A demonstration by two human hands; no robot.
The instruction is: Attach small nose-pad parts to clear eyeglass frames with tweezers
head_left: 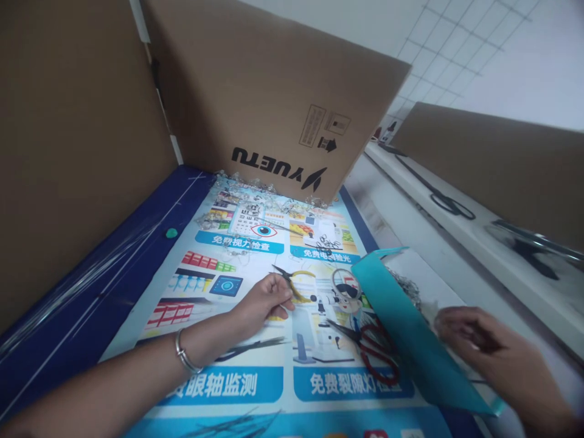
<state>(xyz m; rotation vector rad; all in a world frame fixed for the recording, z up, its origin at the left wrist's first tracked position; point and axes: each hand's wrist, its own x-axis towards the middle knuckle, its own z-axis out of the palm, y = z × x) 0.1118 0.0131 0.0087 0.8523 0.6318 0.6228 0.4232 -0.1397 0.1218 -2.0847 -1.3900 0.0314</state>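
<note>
My left hand [270, 298] is closed in a pinch over the printed sheet [269, 267]; anything between its fingertips is too small to make out. Just beyond the fingers lie small pliers [298, 285] with yellow handles. My right hand [490, 340], slightly blurred, has curled fingers at the inside of a teal folded box [406, 340]; whatever it grips is hidden. A tangle of thin wire pieces [406, 289] rests in that box. Red-handled scissors [376, 350] lie against its left side. Dark thin strands [255, 347] are below my left wrist.
Cardboard panels [283, 91] rise at the back and left [68, 152]. Clear, glinting small pieces [246, 182] line the sheet's far edge. Black small loops [327, 246] lie farther in. A green round piece [171, 233] sits left. Another pair of scissors [451, 204] lies on the white ledge [424, 201].
</note>
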